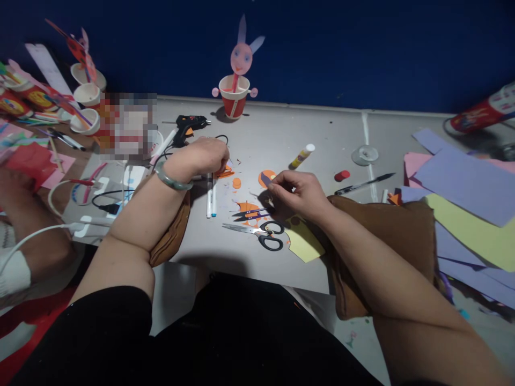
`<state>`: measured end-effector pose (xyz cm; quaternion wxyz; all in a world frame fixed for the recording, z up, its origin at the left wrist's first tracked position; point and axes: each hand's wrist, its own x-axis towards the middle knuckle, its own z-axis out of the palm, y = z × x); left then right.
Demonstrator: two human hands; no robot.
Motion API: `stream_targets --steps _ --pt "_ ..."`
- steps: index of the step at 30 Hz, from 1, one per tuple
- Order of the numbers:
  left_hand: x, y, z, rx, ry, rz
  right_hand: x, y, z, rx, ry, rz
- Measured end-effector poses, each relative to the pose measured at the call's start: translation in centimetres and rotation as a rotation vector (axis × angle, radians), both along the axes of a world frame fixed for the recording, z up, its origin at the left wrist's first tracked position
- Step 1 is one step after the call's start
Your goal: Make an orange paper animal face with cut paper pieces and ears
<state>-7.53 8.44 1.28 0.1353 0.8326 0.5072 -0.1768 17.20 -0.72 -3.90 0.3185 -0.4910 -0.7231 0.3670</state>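
Observation:
My left hand [211,156], a green bangle at its wrist, reaches down with curled fingers at some orange paper scraps [226,172]. Its fingertips are hidden, so I cannot make out what they hold. Thumb and forefinger of my right hand [301,194] are pinched together at the edge of a small round orange paper piece [263,176] with purple and yellow on it. Below it lie black-handled scissors [257,230], purple thread snips [251,215], orange offcuts [247,206] and a cut yellow sheet [303,241]. Two white markers [211,195] lie beside my left hand.
A rabbit-headed paper cup [234,102] stands at the back. A glue stick [301,156], its red cap [341,176], a pen [364,184] and tape roll [365,155] lie to the right. Colored sheets [470,171] pile beyond. A hot glue gun [189,126] and another person's arm [36,225] are left.

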Motion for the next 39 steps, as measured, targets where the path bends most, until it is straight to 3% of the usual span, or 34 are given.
stream_targets --steps 6,20,24,27,30,39 --pt "1.4 0.0 -1.2 0.12 -0.071 0.044 -0.1 0.0 -0.1 0.026 -0.009 -0.009" --pt "1.5 0.6 -2.2 0.088 0.005 0.044 0.7 0.3 0.0 0.054 -0.02 -0.048" --pt "1.4 0.5 -1.1 0.071 -0.274 0.165 0.7 0.3 0.0 0.043 -0.025 -0.056" --pt "1.6 0.2 -0.3 -0.059 -0.603 0.295 0.7 0.3 0.0 0.007 -0.012 -0.055" --pt "2.0 -0.2 0.0 -0.185 -0.848 0.325 0.5 0.2 0.1 -0.056 0.053 -0.064" --pt "1.9 -0.1 -0.7 -0.311 -1.002 0.381 0.4 0.6 0.2 -0.266 0.339 -0.132"
